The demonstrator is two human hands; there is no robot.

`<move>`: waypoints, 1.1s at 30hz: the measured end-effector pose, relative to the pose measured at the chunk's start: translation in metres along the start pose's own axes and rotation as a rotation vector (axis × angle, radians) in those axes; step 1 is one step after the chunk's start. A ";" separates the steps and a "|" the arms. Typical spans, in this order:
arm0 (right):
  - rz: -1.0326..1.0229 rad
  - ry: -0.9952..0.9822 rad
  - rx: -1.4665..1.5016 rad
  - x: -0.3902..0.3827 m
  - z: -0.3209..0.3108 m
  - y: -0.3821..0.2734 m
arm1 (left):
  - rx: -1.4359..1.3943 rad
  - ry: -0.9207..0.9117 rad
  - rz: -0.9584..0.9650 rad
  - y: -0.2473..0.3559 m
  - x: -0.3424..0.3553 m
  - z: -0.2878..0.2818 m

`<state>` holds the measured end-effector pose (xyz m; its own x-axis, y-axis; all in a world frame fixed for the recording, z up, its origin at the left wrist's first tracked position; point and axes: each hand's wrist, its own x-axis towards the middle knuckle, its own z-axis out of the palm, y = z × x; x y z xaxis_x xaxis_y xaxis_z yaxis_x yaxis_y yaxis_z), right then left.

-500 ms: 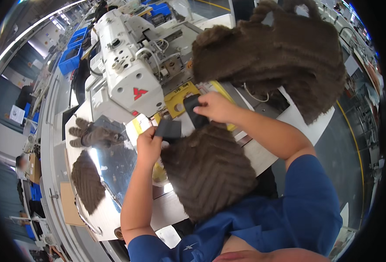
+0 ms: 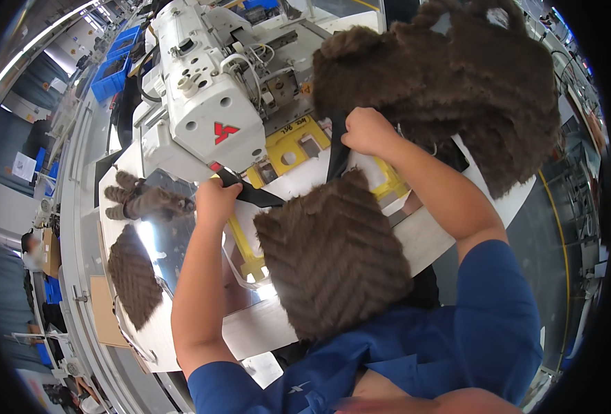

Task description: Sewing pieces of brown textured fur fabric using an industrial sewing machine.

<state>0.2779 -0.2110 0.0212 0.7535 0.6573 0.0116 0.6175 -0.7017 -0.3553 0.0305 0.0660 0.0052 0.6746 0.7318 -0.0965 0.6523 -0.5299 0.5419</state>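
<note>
From my end I see a broad white desk (image 2: pixel 257 326) filling the middle; on it stands a bulky white sewing machine (image 2: pixel 216 117) with a red emblem, its head pointing toward the wearer; to the machine's right lies a large, shaggy heap of dark brown fur (image 2: pixel 450 96); in front of the machine, reaching over the desk's near edge toward the blue shirt, is a roughly square brown fur panel with chevron ridges (image 2: pixel 333 259); beyond that panel sits a flat yellow plate with cut-outs (image 2: pixel 300 152); at left I have a smaller ridged brown fur piece (image 2: pixel 134 276), and above it a lobed brown fur piece (image 2: pixel 150 201); the right hand (image 2: pixel 370 131) has its fingers closed on a black strip (image 2: pixel 338 148), the left hand (image 2: pixel 216 202) has its fingers pinched on another black band (image 2: pixel 260 196); both run down to the panel's upper edge; whether they are joined to it I cannot tell.
</note>
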 end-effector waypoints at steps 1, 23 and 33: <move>0.014 0.013 -0.006 0.001 0.000 -0.001 | 0.002 -0.002 0.011 0.000 0.004 0.002; 0.129 -0.166 0.787 -0.073 0.005 0.012 | -1.137 -0.172 -0.295 -0.004 -0.099 -0.004; 0.150 -0.328 0.886 -0.089 0.012 0.010 | -0.286 -0.139 -0.033 0.013 -0.115 0.009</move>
<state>0.2142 -0.2733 0.0052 0.6272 0.7160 -0.3065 0.0231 -0.4105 -0.9116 -0.0357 -0.0291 0.0159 0.7081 0.6707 -0.2207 0.5645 -0.3500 0.7476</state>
